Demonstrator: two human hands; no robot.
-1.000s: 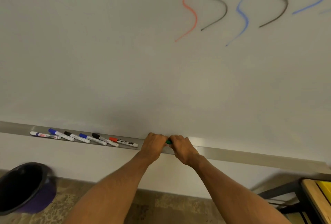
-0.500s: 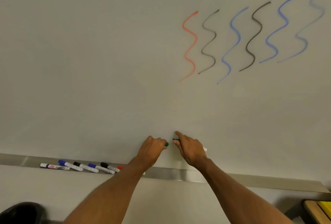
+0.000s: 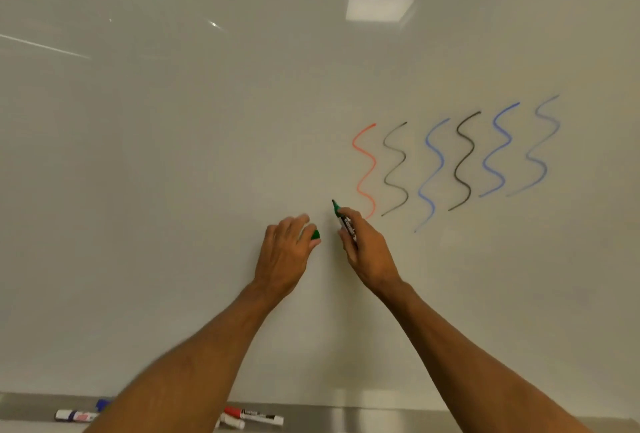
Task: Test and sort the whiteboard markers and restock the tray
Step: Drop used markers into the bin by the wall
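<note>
My right hand [image 3: 367, 249] grips an uncapped green marker [image 3: 344, 221], its tip pointing up at the whiteboard [image 3: 173, 155] just left of the red squiggle [image 3: 365, 171]. My left hand [image 3: 285, 252] holds the green cap [image 3: 315, 235] between its curled fingers, a little left of the marker. Several wavy test lines in red, black and blue run across the board to the right. Along the bottom, the metal tray [image 3: 381, 415] holds a red marker [image 3: 254, 415] and a marker at the left [image 3: 76, 416]; my left forearm hides others.
A ceiling light is reflected on the board [image 3: 379, 8] at the upper right. The board's left half bears no marks.
Both hands rose from the tray to the board. The green marker was pulled out of its cap: the cap stayed in my left hand and the marker in my right. The view tilted upward.
</note>
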